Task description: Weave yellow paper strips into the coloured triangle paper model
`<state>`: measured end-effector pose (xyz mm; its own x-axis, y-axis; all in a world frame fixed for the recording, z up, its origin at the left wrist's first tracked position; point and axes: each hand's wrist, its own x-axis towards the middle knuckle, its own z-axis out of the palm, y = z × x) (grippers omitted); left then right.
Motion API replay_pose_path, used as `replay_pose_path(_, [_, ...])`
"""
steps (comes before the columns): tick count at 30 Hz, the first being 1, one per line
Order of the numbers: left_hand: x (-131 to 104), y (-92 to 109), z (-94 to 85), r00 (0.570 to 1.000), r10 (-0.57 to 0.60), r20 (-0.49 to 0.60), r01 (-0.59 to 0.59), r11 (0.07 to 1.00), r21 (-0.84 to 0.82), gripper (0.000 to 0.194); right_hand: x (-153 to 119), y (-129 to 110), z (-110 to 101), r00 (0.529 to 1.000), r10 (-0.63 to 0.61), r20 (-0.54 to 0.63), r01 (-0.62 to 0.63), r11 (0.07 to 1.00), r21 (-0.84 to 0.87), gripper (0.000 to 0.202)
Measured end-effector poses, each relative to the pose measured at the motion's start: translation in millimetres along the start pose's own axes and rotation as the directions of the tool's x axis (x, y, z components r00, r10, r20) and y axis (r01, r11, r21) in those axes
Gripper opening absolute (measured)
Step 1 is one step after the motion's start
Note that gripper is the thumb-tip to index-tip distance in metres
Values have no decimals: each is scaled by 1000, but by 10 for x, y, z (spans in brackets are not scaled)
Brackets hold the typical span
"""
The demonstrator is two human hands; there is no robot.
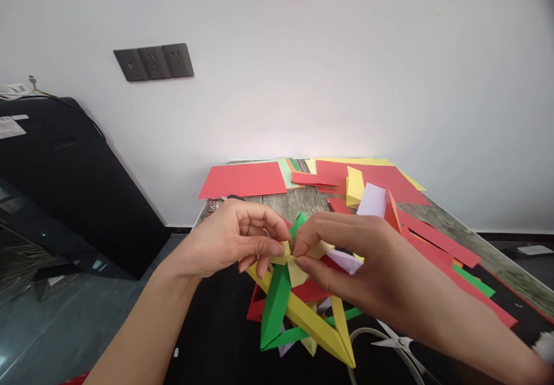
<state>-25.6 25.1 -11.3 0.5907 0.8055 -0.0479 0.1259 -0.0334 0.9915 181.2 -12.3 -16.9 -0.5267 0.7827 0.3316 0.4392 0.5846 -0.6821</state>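
At the far left of my head view, a black cabinet [73, 171] leans across the frame, and beyond it I see dark wall sockets [153, 62] on the pale wall [303, 62]. Next along, a flat red sheet [244, 180] lies at the back of the wood-grain table [285, 203]. In front of it I have the left hand [244, 238], fingers curled, its thumb and fingertips pinching a bit of pale yellow paper [297, 275]. That paper sits at the upper part of a folded paper model [277, 304], whose green, yellow and red bars cross in points near the middle, over a black surface [216, 327]. The right hand [352, 246] meets the left almost tip to tip, thumb and forefinger closed on the same pale yellow paper. Behind the right hand stand a folded yellow piece [355, 187] and a lilac piece [372, 200]. Below its wrist I make out a pale ring [355, 334], then open scissors [400, 343] overlapping it. Farthest right, long red strips [463, 287] lie overlapped beside the forearm.
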Motion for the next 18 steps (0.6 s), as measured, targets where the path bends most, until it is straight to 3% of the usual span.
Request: replay_pose_path(18, [26,-8,45,998,-19,-62,15,998,-54,16,20,31,41,997,27,-72,-27,1000,4,17])
